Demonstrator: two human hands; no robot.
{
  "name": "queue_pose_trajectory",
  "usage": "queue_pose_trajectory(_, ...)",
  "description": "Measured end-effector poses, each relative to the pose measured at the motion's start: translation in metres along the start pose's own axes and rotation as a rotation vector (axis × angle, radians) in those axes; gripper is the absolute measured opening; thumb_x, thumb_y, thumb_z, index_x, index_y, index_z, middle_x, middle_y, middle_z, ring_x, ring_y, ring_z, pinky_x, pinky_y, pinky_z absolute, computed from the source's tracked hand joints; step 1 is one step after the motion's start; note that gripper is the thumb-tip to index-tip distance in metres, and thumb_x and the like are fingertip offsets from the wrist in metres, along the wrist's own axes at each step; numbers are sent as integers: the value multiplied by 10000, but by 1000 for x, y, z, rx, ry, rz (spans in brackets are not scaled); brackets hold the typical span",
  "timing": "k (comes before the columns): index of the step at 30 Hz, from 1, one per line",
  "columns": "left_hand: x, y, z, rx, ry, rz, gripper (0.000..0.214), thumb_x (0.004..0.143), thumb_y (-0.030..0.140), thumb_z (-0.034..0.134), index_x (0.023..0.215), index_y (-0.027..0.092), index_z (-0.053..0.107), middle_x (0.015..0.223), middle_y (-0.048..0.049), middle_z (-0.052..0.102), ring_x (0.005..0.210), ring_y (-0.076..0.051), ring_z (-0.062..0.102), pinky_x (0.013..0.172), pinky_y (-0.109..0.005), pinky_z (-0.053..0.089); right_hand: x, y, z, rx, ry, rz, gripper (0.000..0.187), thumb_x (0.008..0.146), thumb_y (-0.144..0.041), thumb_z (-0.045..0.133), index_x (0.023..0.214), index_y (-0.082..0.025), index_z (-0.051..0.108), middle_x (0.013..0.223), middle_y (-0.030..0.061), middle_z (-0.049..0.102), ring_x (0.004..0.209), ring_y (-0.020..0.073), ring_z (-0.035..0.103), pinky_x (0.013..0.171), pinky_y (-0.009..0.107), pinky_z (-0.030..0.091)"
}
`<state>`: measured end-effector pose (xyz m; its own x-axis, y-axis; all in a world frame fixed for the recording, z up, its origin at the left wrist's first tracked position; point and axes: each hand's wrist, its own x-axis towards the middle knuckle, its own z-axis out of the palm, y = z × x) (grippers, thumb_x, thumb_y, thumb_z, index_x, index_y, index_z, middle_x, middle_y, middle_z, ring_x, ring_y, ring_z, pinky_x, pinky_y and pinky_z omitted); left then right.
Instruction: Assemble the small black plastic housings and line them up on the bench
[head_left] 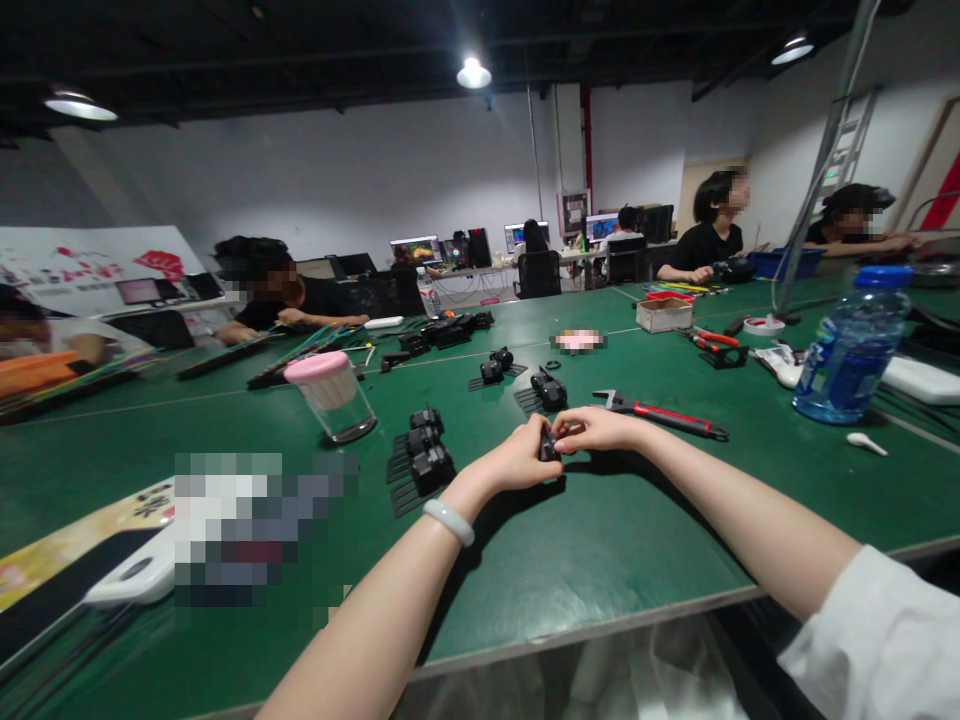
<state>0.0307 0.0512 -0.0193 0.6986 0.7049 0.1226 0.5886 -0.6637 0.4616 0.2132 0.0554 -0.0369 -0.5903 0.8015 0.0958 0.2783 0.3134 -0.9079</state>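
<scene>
Just above the green table, a small black plastic part (548, 446) is gripped in my left hand (517, 456), between thumb and fingers. My right hand (598, 430) meets it from the right, fingertips pinched at the part; my fingers hide much of it. Left of my hands stands a row of black parts with comb-like prongs (424, 455). Beyond them lie two similar pronged parts, one close to my hands (547, 390) and one farther back (495, 368). A black ring (553, 365) is nearby. An adjustable wrench (667, 415) with red-and-black handle rests past my right hand.
A pink-lidded cup (330, 395) stands at left, a blue-capped water bottle (851, 345) at right. Farther back are a small box (664, 313), red-handled pliers (716, 338) and a heap of black parts (450, 328). A metal pole (817, 170) rises at right. Several people sit around.
</scene>
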Motion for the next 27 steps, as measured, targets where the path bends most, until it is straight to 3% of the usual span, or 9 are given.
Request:
queue_pose_trajectory(21,-1,1,-2,122,30,-14,398,571,379,543,891,175,424,765,-17,465,687,-162,467,581,-251,368,-2,-2,-1,5,-13,42,320,654,-407,567,804,-125,562,709,10,562,678,116,518,656,241,402)
queue_pose_trajectory(27,-1,3,-7,45,-36,10,392,580,383,549,888,189,403,725,14,488,619,-134,473,534,-226,350,-4,-4,0,37,-6,41,325,644,-407,577,800,-122,559,709,12,562,675,114,517,662,245,403)
